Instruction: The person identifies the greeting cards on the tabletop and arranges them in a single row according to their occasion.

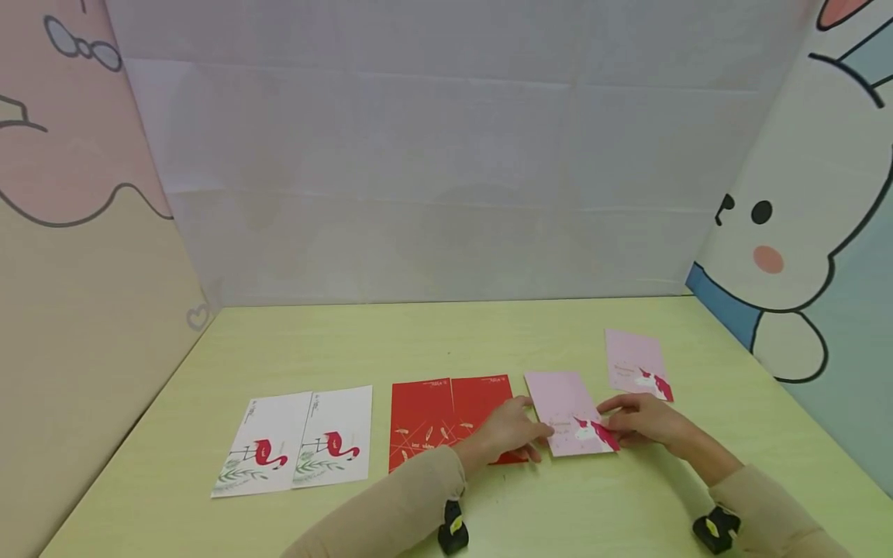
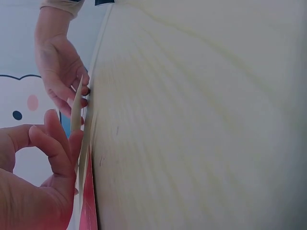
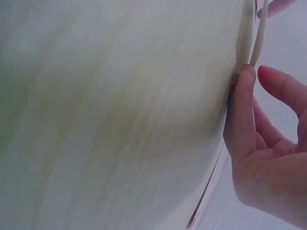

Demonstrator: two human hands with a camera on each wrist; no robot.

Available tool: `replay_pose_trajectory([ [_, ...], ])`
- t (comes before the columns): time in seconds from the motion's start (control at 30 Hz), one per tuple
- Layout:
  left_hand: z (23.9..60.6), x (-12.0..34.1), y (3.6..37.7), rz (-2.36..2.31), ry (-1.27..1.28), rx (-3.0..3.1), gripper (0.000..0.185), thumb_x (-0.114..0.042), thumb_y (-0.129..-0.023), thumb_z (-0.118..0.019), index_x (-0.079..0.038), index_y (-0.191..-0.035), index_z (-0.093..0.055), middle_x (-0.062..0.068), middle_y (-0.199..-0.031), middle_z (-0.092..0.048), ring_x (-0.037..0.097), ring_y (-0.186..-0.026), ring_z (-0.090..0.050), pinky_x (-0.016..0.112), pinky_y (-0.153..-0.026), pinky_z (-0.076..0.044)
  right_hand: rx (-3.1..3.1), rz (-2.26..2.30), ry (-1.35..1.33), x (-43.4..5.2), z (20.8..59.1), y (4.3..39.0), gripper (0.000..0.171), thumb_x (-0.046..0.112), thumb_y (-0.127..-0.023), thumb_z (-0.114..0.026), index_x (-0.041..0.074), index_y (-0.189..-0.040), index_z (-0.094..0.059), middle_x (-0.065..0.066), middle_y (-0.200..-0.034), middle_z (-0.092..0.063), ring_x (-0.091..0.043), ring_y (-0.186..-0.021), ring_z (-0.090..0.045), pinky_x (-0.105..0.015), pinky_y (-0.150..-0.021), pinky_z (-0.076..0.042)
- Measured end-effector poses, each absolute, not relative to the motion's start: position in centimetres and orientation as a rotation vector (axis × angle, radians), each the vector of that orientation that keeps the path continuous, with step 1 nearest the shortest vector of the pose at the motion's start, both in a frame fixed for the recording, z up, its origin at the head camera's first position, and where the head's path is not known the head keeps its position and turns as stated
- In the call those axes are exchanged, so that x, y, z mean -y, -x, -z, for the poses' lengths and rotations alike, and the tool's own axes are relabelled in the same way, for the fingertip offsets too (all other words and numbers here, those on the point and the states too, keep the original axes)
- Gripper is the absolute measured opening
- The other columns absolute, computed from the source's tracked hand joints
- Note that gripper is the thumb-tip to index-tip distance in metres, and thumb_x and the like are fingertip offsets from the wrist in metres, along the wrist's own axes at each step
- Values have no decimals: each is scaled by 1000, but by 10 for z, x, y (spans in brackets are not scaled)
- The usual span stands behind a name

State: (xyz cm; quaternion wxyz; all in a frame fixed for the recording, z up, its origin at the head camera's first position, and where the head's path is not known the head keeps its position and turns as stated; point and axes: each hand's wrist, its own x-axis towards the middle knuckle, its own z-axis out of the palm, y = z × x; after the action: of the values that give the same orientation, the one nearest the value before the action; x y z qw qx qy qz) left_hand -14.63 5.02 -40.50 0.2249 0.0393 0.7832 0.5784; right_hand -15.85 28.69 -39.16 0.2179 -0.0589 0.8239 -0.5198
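Note:
A pink card (image 1: pixel 568 403) with a white and magenta unicorn is right of the table's middle, its near part slightly raised. My left hand (image 1: pixel 508 430) holds its left edge, reaching over part of a red card (image 1: pixel 481 399). At the opposite edge my right hand (image 1: pixel 645 422) holds the card between thumb and fingers. The left wrist view shows the card edge-on (image 2: pixel 76 108) between both hands. In the right wrist view the card's pale edge (image 3: pixel 259 40) meets the right fingertips (image 3: pixel 246 72).
A second pink unicorn card (image 1: pixel 635 358) lies behind the right hand. Another red card (image 1: pixel 421 411) adjoins the first. Two white flamingo cards (image 1: pixel 268 422) lie side by side at the left. A white sheet (image 1: pixel 446 194) hangs behind the pale yellow table (image 1: pixel 349 341).

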Motion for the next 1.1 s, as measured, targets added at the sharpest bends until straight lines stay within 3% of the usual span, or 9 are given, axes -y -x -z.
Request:
replay_pose_trajectory([
  [0.57,405,-47,142,-1460,-199,-2252,65,-22,-80,-66,-2,-132,-33,1,-62,-59,16,-42,-51,20,-39,-38,-2375,1337,124,-285,391,156,36,14,-83,-61,-11,-107,-52,-6,-77,-60,-20,-67,-57,-30,-61,-51],
  [0.9,393,-57,151,-1728,-306,-2204,37,-15,-81,-64,-5,-115,-51,-1,-68,-58,16,-46,-53,22,-43,-40,-2375,1526,83,-311,373,161,46,15,-89,-51,-17,-119,-38,-16,-97,-57,-21,-80,-58,-31,-72,-50],
  [1.1,383,-73,159,-1890,-271,-2124,25,-15,-82,-63,-7,-105,-58,-1,-75,-58,21,-63,-61,26,-52,-49,-2366,1718,82,-330,367,167,53,19,-93,-47,-17,-126,-27,-8,-101,-55,-11,-83,-58,-26,-74,-48],
])
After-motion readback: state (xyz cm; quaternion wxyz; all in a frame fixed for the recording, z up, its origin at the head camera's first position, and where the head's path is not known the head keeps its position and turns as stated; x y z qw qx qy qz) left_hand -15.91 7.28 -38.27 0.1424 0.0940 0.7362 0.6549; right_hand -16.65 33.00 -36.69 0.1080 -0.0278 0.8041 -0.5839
